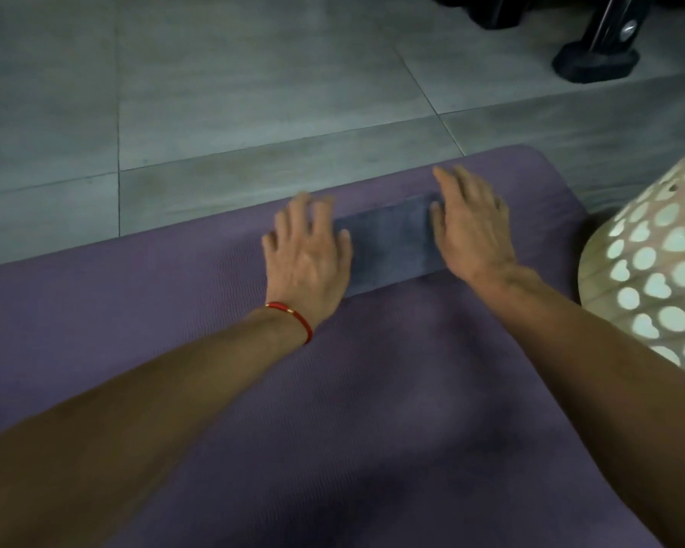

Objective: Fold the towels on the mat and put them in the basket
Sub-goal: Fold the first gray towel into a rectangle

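Towel [388,247] folded small on mat [372,389], flanked by flat, ungrasping left hand [307,259] and right hand [471,231]; transfer to basket [657,278], right of right hand, outstanding.

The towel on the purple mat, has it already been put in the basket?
No, the folded towel lies on the mat between the left hand and right hand, outside the basket.

Large grey floor tiles [254,85] with thin grout lines fill the dimly lit room, and a black metal stand's foot [596,65] rests on them at the upper right.
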`<state>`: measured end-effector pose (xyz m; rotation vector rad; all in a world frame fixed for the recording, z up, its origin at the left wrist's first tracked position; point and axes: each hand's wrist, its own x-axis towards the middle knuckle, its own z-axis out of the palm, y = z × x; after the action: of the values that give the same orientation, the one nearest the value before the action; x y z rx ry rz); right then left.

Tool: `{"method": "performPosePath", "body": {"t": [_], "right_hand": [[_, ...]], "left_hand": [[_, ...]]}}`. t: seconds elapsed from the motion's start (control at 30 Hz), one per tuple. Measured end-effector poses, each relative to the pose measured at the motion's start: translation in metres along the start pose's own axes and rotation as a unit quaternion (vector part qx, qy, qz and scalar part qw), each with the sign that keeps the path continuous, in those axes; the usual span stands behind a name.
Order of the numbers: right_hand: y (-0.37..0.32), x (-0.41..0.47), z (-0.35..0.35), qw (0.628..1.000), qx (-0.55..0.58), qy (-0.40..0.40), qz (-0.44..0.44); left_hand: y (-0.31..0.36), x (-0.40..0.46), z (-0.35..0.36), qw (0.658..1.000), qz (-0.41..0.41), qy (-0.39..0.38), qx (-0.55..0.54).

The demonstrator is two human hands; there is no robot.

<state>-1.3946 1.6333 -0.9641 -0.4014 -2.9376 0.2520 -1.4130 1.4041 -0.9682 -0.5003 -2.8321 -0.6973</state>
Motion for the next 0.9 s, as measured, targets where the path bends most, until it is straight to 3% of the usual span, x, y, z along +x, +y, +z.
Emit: {"method": "performPosePath", "body": {"t": [0.07,0.1,0.2,0.37,0.53,0.67,0.77,0.9], "right_hand": [[-0.004,-0.005,0.005,0.996,-0.037,-0.049,-0.069],[-0.005,-0.01,0.012,0.993,-0.041,-0.085,-0.068],[0.001,-0.021,0.03,0.994,-0.009,-0.107,-0.027],[-0.001,-0.013,0.029,0.99,-0.02,-0.14,-0.018],[-0.006,-0.001,0.018,0.972,-0.076,-0.221,-0.012],[-0.021,-0.018,-0.014,0.986,-0.045,-0.16,-0.01],[-0.042,-0.067,-0.042,0.992,-0.044,-0.109,-0.049],[-0.098,-0.141,-0.084,0.98,-0.015,-0.176,-0.09]], "left_hand": [[0.007,0.002,0.006,0.983,0.14,-0.056,0.106],[0.005,0.003,0.014,0.97,0.17,-0.107,0.135],[-0.011,0.011,0.033,0.957,0.164,-0.215,0.104],[-0.01,0.012,0.034,0.951,0.154,-0.242,0.115],[0.011,0.025,0.014,0.923,0.115,-0.295,0.22],[0.001,-0.01,-0.041,0.939,0.138,-0.232,0.213],[-0.032,-0.051,-0.115,0.938,0.118,-0.233,0.227],[-0.077,-0.125,-0.242,0.921,0.087,-0.267,0.271]]}}
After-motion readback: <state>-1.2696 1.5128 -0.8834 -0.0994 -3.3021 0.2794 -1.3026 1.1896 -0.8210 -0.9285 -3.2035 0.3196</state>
